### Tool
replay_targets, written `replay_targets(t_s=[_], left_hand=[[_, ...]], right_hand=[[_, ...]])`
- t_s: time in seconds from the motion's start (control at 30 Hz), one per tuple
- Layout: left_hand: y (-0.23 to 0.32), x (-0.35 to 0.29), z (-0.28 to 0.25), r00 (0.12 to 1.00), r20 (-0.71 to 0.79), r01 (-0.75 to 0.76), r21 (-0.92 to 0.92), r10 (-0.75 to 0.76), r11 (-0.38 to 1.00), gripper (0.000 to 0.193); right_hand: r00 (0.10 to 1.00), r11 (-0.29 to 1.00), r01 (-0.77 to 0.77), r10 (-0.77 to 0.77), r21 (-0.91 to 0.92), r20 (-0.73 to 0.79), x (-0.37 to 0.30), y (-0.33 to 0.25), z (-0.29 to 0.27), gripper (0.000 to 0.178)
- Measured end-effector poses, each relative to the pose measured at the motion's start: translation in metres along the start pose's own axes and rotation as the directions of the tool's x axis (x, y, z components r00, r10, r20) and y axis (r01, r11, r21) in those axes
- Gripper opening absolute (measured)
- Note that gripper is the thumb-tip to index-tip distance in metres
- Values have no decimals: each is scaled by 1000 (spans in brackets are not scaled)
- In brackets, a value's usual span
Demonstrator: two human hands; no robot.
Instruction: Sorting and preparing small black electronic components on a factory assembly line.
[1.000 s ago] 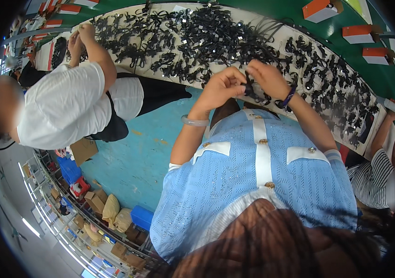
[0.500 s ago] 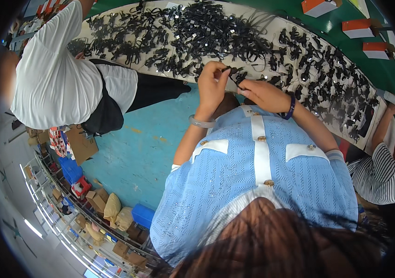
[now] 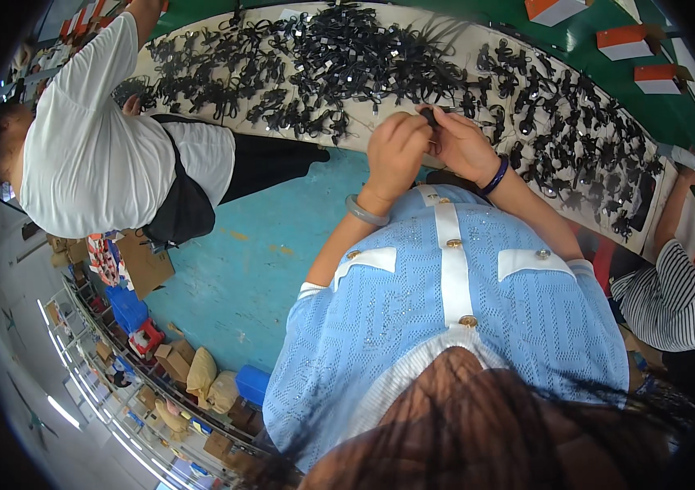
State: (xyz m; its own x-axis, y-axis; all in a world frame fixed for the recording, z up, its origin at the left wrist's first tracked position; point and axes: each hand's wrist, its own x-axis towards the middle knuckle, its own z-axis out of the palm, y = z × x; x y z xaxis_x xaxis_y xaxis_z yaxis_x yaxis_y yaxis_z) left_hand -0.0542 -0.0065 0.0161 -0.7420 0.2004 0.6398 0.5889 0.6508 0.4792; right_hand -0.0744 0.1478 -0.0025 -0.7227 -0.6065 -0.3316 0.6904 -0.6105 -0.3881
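Close together over the table's near edge, both my hands work on a small black cable [image 3: 429,118]. My left hand [image 3: 396,155], with a pale bangle at the wrist, has its fingers curled in against the cable. My right hand [image 3: 463,149], with a dark bracelet, cups the bundled cable between thumb and fingers. Most of the cable is hidden by my fingers. Beyond them lies a dense heap of black cables [image 3: 355,57] with small light connector ends. Many more bundled cables [image 3: 563,122] are spread to the right.
A pale table [image 3: 364,122] curves across the far side. At the left stands a person in a white shirt [image 3: 94,155]; a person in a striped top [image 3: 661,286] is at the right. Orange-and-white boxes [image 3: 629,42] sit at far right. Cartons [image 3: 174,359] and sacks line the shelves behind left.
My hands have come closer together, the left shifting right. The cable, strung between them before, is now gathered and mostly covered by my fingers.
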Motion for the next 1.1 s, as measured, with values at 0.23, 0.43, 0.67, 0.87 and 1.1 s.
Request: replay_targets(t_s=[0.23,0.43,0.67,0.87,1.1], left_hand=[[-27,15,20,968,216,165,-155,-130,974,13],[-85,83,98,941,281,149,165,-191,975,32],[-108,127,183,895,335,104,485,-294,868,47],[-145,134,200,919,357,37,346,-168,938,16],[-139,155,144,517,711,648,-689,-477,-325,7]], right_hand=[[909,857,145,-314,-495,-276,-14,-40,-37,23],[821,693,68,-447,-718,-354,-32,-36,-48,28],[743,727,18,-470,-687,-477,-58,-8,-40,24],[702,744,26,-489,-668,-518,-68,0,-45,22],[704,733,61,-513,-678,-491,-54,0,-56,24]])
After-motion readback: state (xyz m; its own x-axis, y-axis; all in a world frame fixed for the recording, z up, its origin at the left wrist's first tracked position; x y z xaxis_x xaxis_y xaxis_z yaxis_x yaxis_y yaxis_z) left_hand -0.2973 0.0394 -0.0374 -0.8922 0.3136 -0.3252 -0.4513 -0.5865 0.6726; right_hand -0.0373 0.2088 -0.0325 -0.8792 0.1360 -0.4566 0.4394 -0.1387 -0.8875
